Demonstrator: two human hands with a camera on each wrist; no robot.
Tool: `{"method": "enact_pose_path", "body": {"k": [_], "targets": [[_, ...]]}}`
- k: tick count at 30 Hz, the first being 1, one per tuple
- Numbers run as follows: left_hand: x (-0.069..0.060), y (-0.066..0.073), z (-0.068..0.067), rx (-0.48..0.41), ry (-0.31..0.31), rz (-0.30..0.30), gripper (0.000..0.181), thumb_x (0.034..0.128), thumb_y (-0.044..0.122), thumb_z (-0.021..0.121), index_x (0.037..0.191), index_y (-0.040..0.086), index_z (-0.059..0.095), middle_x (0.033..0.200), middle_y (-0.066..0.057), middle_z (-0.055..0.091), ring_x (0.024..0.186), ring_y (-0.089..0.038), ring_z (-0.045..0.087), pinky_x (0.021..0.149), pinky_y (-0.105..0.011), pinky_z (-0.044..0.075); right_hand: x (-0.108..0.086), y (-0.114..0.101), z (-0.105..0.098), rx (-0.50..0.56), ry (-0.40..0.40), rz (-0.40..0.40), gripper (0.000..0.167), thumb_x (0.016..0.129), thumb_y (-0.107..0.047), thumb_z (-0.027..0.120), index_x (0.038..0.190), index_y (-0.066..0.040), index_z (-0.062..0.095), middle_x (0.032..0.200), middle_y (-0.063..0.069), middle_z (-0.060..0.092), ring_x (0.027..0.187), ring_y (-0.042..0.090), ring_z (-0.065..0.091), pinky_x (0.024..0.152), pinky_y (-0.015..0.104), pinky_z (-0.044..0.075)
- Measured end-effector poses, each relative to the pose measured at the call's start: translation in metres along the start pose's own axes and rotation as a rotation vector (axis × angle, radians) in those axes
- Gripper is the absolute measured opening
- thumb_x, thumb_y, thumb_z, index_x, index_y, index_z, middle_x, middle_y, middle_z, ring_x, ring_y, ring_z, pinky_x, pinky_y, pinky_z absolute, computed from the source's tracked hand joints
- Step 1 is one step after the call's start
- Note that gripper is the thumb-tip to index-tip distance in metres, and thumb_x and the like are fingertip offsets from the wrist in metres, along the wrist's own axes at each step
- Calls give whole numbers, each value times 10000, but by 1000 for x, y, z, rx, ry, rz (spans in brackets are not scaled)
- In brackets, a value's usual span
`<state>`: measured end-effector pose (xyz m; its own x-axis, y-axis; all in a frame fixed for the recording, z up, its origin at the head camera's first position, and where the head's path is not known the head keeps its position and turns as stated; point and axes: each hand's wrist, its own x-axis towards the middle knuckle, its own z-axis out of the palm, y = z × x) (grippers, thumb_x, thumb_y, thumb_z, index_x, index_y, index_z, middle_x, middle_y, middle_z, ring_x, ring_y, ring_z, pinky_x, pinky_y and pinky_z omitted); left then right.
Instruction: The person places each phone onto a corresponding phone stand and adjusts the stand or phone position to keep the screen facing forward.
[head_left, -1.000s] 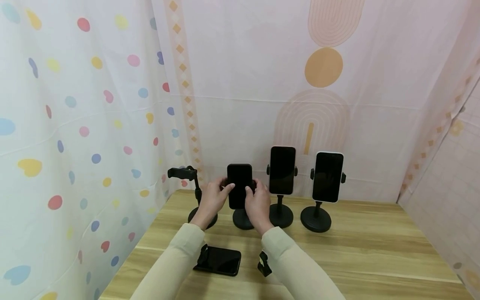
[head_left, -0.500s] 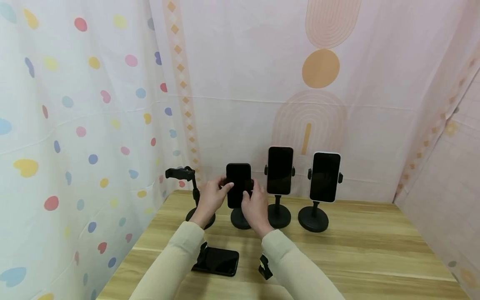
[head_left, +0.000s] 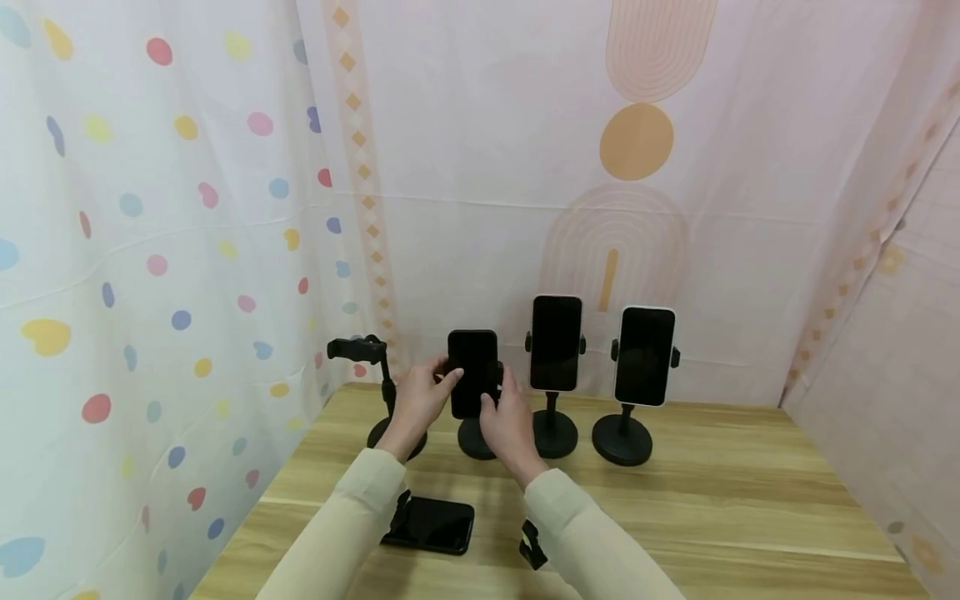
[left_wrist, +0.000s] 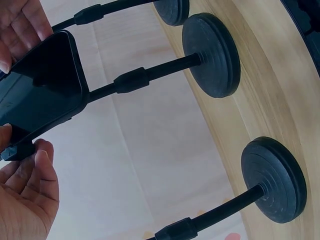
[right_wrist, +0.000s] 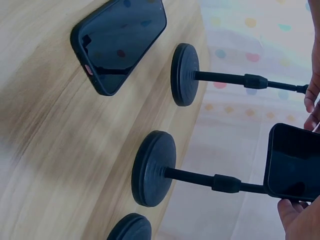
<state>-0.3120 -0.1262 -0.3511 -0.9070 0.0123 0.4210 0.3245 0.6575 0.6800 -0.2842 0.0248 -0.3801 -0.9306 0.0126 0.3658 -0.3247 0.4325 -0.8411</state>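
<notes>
Nearest me on the bench (head_left: pixel 720 517), a dark phone (head_left: pixel 442 527) lies flat, glass up, one end hidden by my left sleeve (head_left: pixel 341 525). Beyond it both my hands are clamped on the upright black phone (head_left: pixel 472 367), which sits at the holder of a round-based stand (head_left: pixel 475 439): my left hand (head_left: pixel 418 400) pinches one long edge and my right hand (head_left: pixel 512 421) the other, thumbs on the glass side. I judge the likeliest trouble is the phone sliding out crooked, should I release one side before both holder arms bear on it; pushing too hard toward the back could rock the base as well. My left wrist's view shows the collar (left_wrist: pixel 131 80) on the stem, and my fingertips at one side arm (left_wrist: pixel 19 151), where the head view has the phone and my hand in the way; whether that arm truly bites the phone's edge, I can't quite tell from either. To the left is another stand (head_left: pixel 387 390), its holder tipped flat; to the right a black-rimmed phone (head_left: pixel 557 342) and a white-rimmed phone (head_left: pixel 645 356) stand upright in theirs. Behind everything hangs a pale patterned curtain (head_left: pixel 480 233).
</notes>
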Motion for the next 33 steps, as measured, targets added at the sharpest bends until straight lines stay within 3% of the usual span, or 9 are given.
{"method": "enact_pose_path", "body": {"k": [8, 15, 24, 33], "targets": [[-3, -3, 2, 12, 8, 14, 434, 997, 303, 622, 1321, 15, 621, 1095, -163, 707, 930, -286, 689, 761, -455, 556, -7, 7, -2, -4, -15, 17, 550, 1038, -129, 516, 1534, -9, 309, 1467, 209, 437, 1240, 357, 540, 952, 500, 487], [-3, -6, 4, 23, 19, 42, 380, 1002, 312, 614, 1270, 47, 666, 1045, -130, 720, 909, -270, 689, 752, -452, 553, -11, 14, -7, -19, -20, 25, 467, 1037, -130, 517, 1473, 9, 423, 1393, 190, 501, 1230, 355, 541, 941, 483, 492], [-5, -11, 6, 18, 5, 29, 376, 1009, 366, 588, 1247, 88, 677, 1059, -114, 719, 930, -267, 688, 769, -461, 551, -14, 23, -12, -16, -14, 38, 424, 1030, -121, 529, 1439, -16, 487, 1372, 172, 527, 1214, 344, 551, 923, 486, 499], [-9, -13, 7, 22, -7, 38, 468, 994, 398, 604, 1275, 25, 646, 1034, -143, 718, 902, -283, 693, 763, -471, 553, -16, 33, -15, -23, -11, 40, 421, 1030, -138, 536, 1434, -25, 494, 1366, 179, 532, 1201, 332, 554, 915, 475, 504]]}}
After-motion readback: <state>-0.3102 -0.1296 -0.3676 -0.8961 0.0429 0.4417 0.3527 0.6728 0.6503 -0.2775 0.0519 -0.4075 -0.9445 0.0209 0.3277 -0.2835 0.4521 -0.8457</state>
